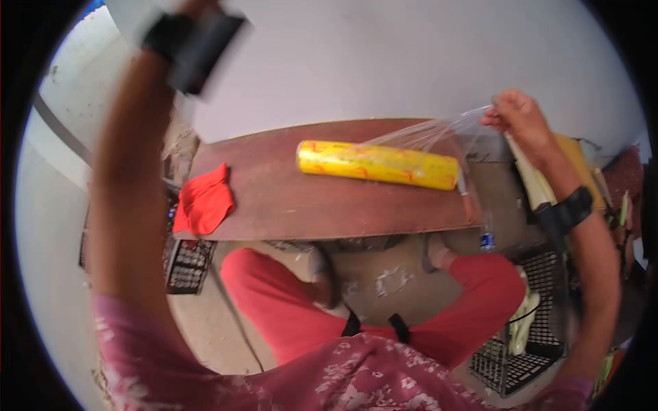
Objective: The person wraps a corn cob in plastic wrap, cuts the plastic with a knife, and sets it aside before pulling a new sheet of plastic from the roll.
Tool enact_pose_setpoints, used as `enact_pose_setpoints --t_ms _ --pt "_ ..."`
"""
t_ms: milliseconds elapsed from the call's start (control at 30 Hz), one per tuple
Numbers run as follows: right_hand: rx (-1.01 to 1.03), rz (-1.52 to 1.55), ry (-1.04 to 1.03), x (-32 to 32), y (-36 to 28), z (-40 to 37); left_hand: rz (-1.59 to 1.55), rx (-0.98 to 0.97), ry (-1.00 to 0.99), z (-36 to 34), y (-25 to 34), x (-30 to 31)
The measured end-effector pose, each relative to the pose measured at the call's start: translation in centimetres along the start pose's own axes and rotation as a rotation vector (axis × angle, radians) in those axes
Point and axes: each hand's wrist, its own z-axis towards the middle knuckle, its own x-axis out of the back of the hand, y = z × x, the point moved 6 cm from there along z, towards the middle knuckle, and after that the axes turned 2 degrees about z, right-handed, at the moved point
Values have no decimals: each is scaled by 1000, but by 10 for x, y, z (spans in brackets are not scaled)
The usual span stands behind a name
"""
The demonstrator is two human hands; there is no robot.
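Note:
A roll of cling film [380,164], its yellow tube printed with red marks, lies across the brown board. My right hand [517,116] is raised beyond the board's right end, fingers closed on the gathered edge of the film. From there the clear film [439,130] stretches in creases down to the roll. My left arm is lifted high and blurred; the top edge cuts off most of my left hand [200,5], so its fingers are hidden. A dark band circles each wrist.
On the brown board [267,205] lie a red cloth [205,202], left, and a thin tool with an orange-red handle [468,209], right. A black crate [188,266] stands at left, another crate [507,366] holding pale green vegetables at right. A pale wall rises behind.

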Motion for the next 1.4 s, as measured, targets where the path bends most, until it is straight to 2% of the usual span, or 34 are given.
enact_pose_setpoints --t_ms 67,100,133,167,233,300,400,500,600,700,833,867,900,967,1000,1100,1200,1300,1400 --pt "55 138 33 -15 1 -2 -261 -52 -168 -18 26 -103" --pt "75 171 56 -18 2 -2 -395 14 -294 -42 47 -137" --pt "101 210 77 -23 3 -6 -531 122 -239 -70 54 -168" --pt "112 258 96 -28 7 -7 -669 167 -288 -96 58 -195" --pt "127 305 120 -23 14 0 -787 373 -195 -142 56 -238" --pt "148 292 145 -20 8 10 -449 191 263 -175 66 -237" --pt "169 208 178 -16 -6 29 -125 269 435 -203 88 -232" --pt "169 212 169 -19 -13 42 -197 257 195 -190 116 -255" --pt "187 220 167 -22 -19 47 -921 783 -192 -180 106 -342" --pt "210 206 135 -29 -23 46 -1867 1181 -176 -172 131 -366" --pt "209 178 110 -33 -20 43 -2079 1203 298 -148 115 -384" --pt "210 176 117 -32 -19 43 -2204 1269 385 -142 113 -392" --pt "211 170 124 -32 -22 43 -2262 1214 380 -135 108 -401" --pt "208 174 144 -31 -24 41 -2361 1110 360 -128 101 -410" --pt "212 171 147 -29 -24 42 -2334 1121 389 -132 104 -400" --pt "213 160 167 -18 -23 44 -2372 1116 225 -147 90 -429" --pt "212 172 166 -8 -18 49 -2223 1113 200 -166 78 -397" --pt "207 205 173 -8 -18 49 -2202 1106 232 -166 71 -381" --pt "205 203 179 -6 -17 51 -2234 1211 208 -170 84 -375"
